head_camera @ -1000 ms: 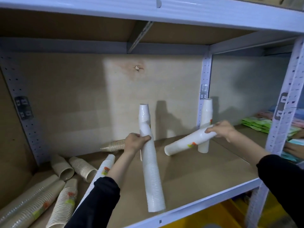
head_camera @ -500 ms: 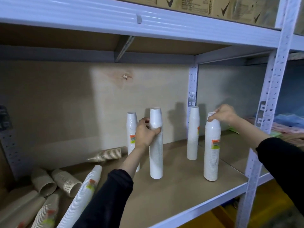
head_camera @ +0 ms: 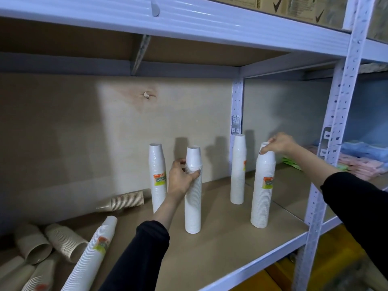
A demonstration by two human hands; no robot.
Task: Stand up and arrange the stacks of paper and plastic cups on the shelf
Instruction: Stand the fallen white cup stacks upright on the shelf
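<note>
Head view: four white cup stacks stand upright on the shelf (head_camera: 220,255). The left hand (head_camera: 180,179) grips the front middle stack (head_camera: 193,204) near its top, with the thumb and fingers curled round it. Just behind the hand stands a labelled stack (head_camera: 157,164), close to the back wall. The right hand (head_camera: 280,143) pinches the top cup of the front right stack (head_camera: 262,198), fingertips curled over its rim; this stack stands near the shelf's front edge. A fourth stack (head_camera: 238,171) stands behind it, beside the rear post (head_camera: 237,106).

To the left, a white labelled stack (head_camera: 94,255) lies on its side. A brown paper stack (head_camera: 126,201) lies against the back wall, and more brown stacks (head_camera: 65,242) lie tumbled in the left corner. Both arms wear black sleeves (head_camera: 144,255).
</note>
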